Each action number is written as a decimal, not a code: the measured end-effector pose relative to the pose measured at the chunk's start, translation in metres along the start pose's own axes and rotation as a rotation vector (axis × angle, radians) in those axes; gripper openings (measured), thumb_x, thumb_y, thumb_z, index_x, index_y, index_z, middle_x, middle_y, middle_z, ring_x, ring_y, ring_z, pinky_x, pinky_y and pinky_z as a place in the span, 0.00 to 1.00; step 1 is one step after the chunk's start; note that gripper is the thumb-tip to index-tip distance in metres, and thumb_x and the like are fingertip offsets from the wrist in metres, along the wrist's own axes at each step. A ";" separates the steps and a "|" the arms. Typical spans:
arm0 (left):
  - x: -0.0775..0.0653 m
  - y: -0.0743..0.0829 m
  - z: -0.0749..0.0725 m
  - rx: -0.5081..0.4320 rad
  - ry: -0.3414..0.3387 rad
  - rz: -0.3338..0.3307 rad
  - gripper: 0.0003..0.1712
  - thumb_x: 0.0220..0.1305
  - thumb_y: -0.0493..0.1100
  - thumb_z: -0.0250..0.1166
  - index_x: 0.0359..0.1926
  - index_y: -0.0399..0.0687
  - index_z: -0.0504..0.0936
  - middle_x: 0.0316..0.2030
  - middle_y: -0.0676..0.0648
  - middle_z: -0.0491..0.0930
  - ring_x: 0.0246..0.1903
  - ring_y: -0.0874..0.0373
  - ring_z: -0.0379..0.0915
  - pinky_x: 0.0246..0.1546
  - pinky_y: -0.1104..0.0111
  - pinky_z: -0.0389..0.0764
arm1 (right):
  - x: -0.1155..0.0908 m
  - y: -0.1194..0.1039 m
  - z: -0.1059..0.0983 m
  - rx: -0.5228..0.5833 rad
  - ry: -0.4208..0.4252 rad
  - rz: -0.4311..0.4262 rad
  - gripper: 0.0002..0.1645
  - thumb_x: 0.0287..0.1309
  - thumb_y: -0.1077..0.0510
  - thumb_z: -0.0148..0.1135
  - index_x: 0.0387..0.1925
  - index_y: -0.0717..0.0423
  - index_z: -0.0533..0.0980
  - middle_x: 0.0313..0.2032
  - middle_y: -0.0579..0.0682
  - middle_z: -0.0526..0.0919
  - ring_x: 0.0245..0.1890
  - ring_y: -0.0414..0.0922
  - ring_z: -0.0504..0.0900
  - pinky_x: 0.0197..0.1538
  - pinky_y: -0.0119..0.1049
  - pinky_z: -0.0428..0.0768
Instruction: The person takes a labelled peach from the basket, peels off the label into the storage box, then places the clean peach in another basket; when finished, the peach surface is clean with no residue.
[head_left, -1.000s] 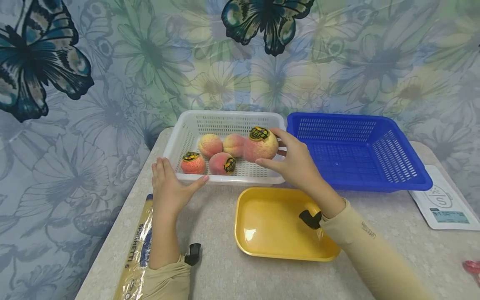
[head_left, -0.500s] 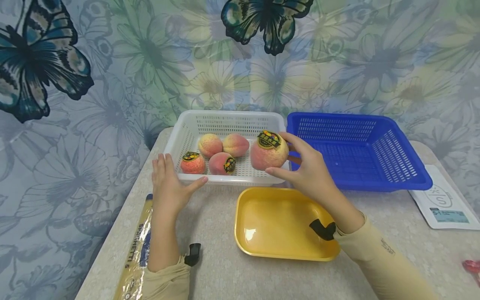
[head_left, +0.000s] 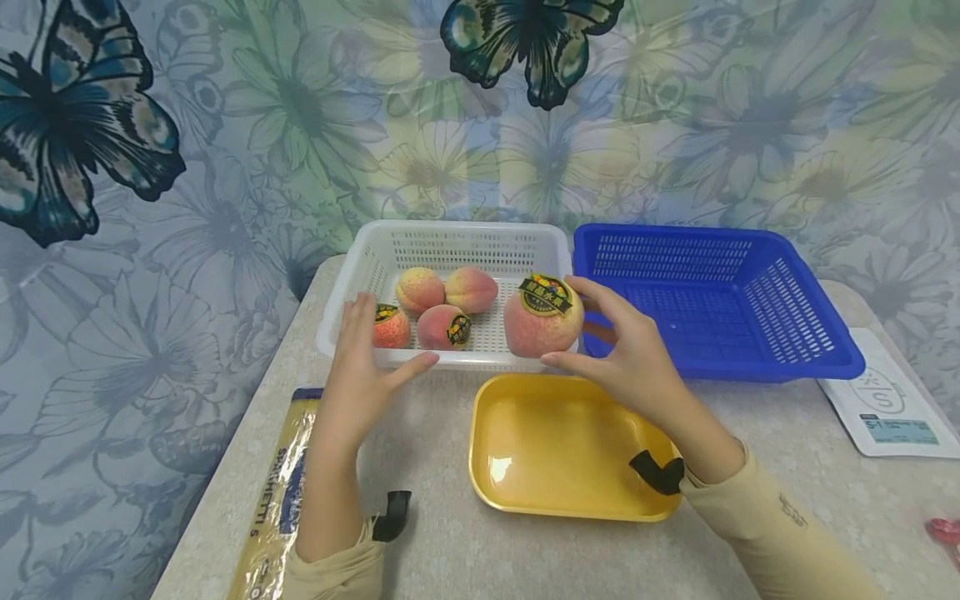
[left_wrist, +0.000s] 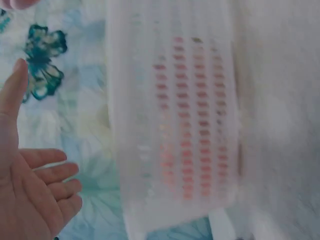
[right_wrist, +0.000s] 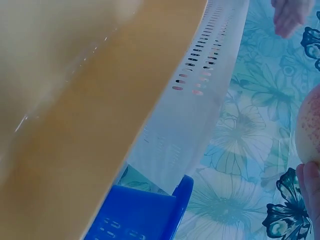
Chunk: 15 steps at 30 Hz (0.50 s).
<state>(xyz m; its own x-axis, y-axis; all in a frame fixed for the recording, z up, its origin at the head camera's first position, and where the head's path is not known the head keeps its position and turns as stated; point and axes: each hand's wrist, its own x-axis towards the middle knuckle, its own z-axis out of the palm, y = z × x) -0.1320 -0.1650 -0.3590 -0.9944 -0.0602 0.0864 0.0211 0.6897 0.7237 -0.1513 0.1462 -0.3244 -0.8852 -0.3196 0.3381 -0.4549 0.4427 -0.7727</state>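
Note:
My right hand [head_left: 630, 346] grips a large peach [head_left: 542, 323] with a black and gold sticker, holding it over the front right part of the white basket [head_left: 480, 360]. In the right wrist view only the edge of that peach [right_wrist: 309, 127] and some fingertips show. Several other peaches lie in the basket, among them a red one with a sticker [head_left: 393, 330] and a pale one [head_left: 420, 289]. My left hand [head_left: 360, 383] is at the basket's front left, fingers straight and thumb spread. The left wrist view shows this hand [left_wrist: 37, 195] holding nothing, beside the basket wall [left_wrist: 175, 220].
A blue basket [head_left: 750, 358] stands right of the white one. In front lies a shallow yellow tray [head_left: 562, 450]. A gold spaghetti packet [head_left: 273, 508] is at the left, and a white packet [head_left: 888, 408] at the right. A patterned wall hanging rises behind the table.
My right hand has brought the peach rightward and toward me, to the basket's front right. The left hand has moved right, away from the basket's left corner, and now overlaps the red peach.

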 end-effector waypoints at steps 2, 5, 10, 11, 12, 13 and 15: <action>-0.003 0.009 0.003 -0.041 -0.025 0.060 0.65 0.54 0.66 0.72 0.80 0.53 0.41 0.80 0.50 0.39 0.79 0.50 0.29 0.76 0.42 0.43 | -0.002 0.000 0.000 0.016 0.001 -0.006 0.50 0.45 0.56 0.80 0.70 0.52 0.66 0.63 0.49 0.76 0.62 0.44 0.76 0.57 0.33 0.80; -0.007 0.023 0.010 -0.146 -0.077 0.164 0.58 0.57 0.60 0.72 0.79 0.57 0.47 0.79 0.54 0.46 0.79 0.54 0.38 0.76 0.45 0.46 | -0.005 -0.001 0.000 0.040 -0.001 -0.021 0.50 0.45 0.57 0.80 0.70 0.52 0.66 0.63 0.48 0.76 0.62 0.43 0.76 0.58 0.32 0.80; -0.012 0.045 0.027 -0.347 -0.201 0.278 0.49 0.62 0.53 0.70 0.77 0.64 0.53 0.76 0.56 0.55 0.73 0.55 0.55 0.73 0.48 0.59 | -0.010 -0.003 0.002 0.068 -0.003 -0.065 0.50 0.44 0.61 0.80 0.70 0.51 0.67 0.63 0.48 0.76 0.62 0.41 0.75 0.57 0.30 0.80; -0.013 0.048 0.030 -0.376 -0.219 0.291 0.48 0.62 0.53 0.70 0.77 0.63 0.54 0.75 0.57 0.56 0.73 0.55 0.57 0.72 0.48 0.61 | -0.011 -0.003 0.003 0.074 -0.002 -0.077 0.50 0.43 0.62 0.80 0.69 0.51 0.67 0.63 0.48 0.76 0.62 0.41 0.75 0.57 0.30 0.80; -0.014 0.052 0.033 -0.401 -0.235 0.302 0.47 0.63 0.53 0.69 0.77 0.65 0.54 0.75 0.58 0.56 0.72 0.55 0.57 0.70 0.48 0.63 | -0.012 -0.004 0.003 0.075 0.000 -0.089 0.50 0.43 0.62 0.80 0.69 0.51 0.67 0.63 0.48 0.76 0.62 0.41 0.75 0.57 0.30 0.80; -0.014 0.054 0.036 -0.422 -0.248 0.307 0.46 0.63 0.55 0.69 0.76 0.66 0.55 0.75 0.59 0.57 0.72 0.56 0.57 0.70 0.49 0.65 | -0.012 -0.004 0.004 0.080 0.002 -0.102 0.51 0.43 0.63 0.80 0.69 0.51 0.67 0.63 0.48 0.76 0.62 0.41 0.75 0.57 0.30 0.80; -0.015 0.059 0.040 -0.461 -0.268 0.325 0.44 0.63 0.56 0.68 0.76 0.67 0.56 0.74 0.60 0.58 0.72 0.56 0.59 0.68 0.51 0.67 | -0.014 -0.004 0.005 0.090 0.000 -0.114 0.51 0.42 0.64 0.80 0.69 0.51 0.67 0.63 0.48 0.76 0.62 0.41 0.75 0.57 0.30 0.80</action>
<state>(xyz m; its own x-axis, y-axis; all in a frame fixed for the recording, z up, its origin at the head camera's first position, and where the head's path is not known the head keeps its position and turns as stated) -0.1202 -0.0948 -0.3453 -0.9197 0.3247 0.2206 0.3100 0.2559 0.9156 -0.1366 0.1445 -0.3282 -0.8284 -0.3636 0.4261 -0.5418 0.3269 -0.7743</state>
